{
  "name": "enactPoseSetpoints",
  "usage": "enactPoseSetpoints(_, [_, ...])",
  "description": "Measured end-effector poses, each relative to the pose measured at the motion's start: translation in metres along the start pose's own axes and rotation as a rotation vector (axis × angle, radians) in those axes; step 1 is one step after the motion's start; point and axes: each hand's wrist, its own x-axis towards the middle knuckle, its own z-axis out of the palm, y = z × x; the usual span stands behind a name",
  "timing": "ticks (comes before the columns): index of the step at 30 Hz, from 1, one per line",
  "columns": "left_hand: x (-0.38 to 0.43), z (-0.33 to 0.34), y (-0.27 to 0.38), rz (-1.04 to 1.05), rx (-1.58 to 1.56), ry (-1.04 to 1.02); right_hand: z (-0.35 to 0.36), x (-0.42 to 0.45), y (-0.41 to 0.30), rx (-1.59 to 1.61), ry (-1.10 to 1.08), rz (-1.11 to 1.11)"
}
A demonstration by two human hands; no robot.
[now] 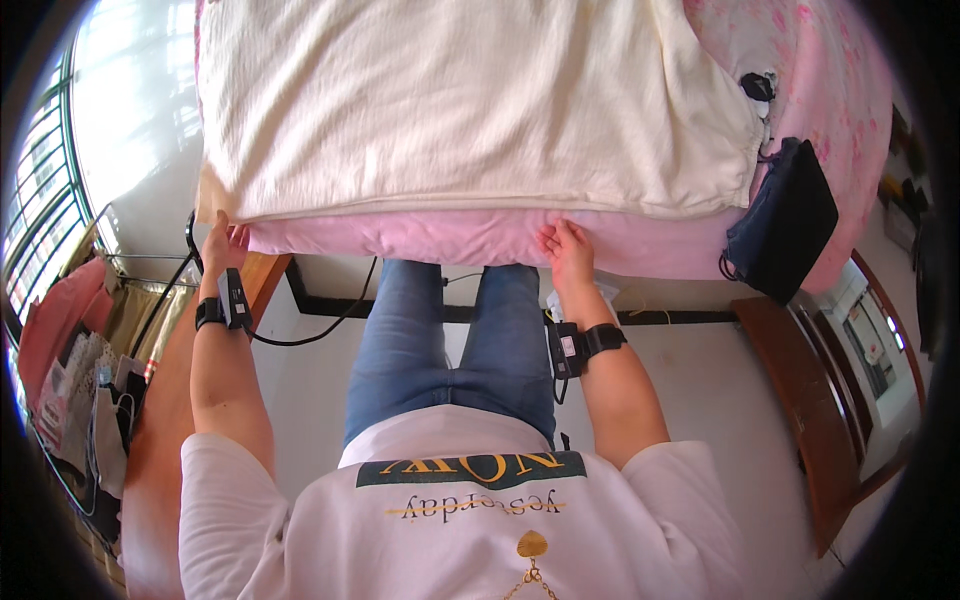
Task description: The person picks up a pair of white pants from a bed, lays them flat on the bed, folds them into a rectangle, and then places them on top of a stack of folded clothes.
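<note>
A large cream-coloured cloth (465,105) lies spread over a bed with a pink sheet (465,236). My left hand (223,244) is at the cloth's near left corner, its thumb and fingers pinching the edge there. Close to the near edge of the bed, my right hand (568,251) hovers in front of the pink sheet with loosely curled fingers and nothing visible in it. The cloth's near edge runs in shallow folds between the two hands. Each wrist wears a black strapped device.
A dark drawstring pouch (784,221) rests at the bed's right edge, below a small black item (757,86). A wooden surface (180,420) runs along my left, beside piled fabrics (82,360). Dark wooden furniture with a mirror (874,360) stands right. A black cable (330,336) hangs at left.
</note>
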Motion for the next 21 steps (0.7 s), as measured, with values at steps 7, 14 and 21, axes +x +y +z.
enactPoseSetpoints(7, [-0.008,0.019,-0.013,-0.073,0.153,0.042,-0.015,0.023,-0.046,0.23,0.063,-0.135])
enactPoseSetpoints(14, [-0.048,0.077,-0.037,-0.187,0.042,-0.006,-0.036,0.043,-0.079,0.201,0.295,-0.171])
enactPoseSetpoints(21, [0.012,0.024,-0.052,-0.118,0.207,0.052,-0.069,0.056,-0.071,0.08,0.204,-0.202])
